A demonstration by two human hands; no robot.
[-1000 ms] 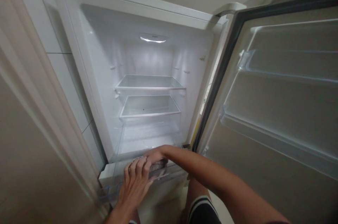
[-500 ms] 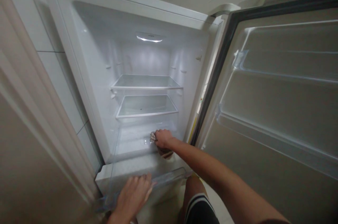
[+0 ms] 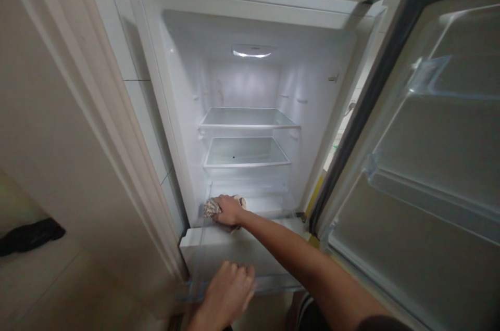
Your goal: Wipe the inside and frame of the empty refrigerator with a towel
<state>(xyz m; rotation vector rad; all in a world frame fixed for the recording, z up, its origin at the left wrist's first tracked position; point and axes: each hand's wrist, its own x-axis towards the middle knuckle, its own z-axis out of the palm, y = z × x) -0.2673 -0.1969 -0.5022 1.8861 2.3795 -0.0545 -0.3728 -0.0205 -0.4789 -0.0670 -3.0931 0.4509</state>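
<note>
An open, lit fridge (image 3: 250, 86) stands in front of me with two glass shelves (image 3: 248, 125) bare. At its bottom a clear drawer (image 3: 219, 247) is pulled out. My right hand (image 3: 228, 210) reaches inside, fingers closed on a patterned cloth (image 3: 211, 208) pressed to the left part of the drawer's floor. My left hand (image 3: 228, 292) rests on the drawer's clear front rim, fingers curled over it.
The fridge door (image 3: 429, 164) hangs open on the right with clear door bins. A pale door frame (image 3: 101, 112) and tiled wall stand to the left. A dark object (image 3: 29, 234) lies on the floor at far left.
My right hand moved from the drawer's front edge into the fridge with the cloth, then slid left. My left hand stayed on the pulled-out drawer's front. The view shifted left.
</note>
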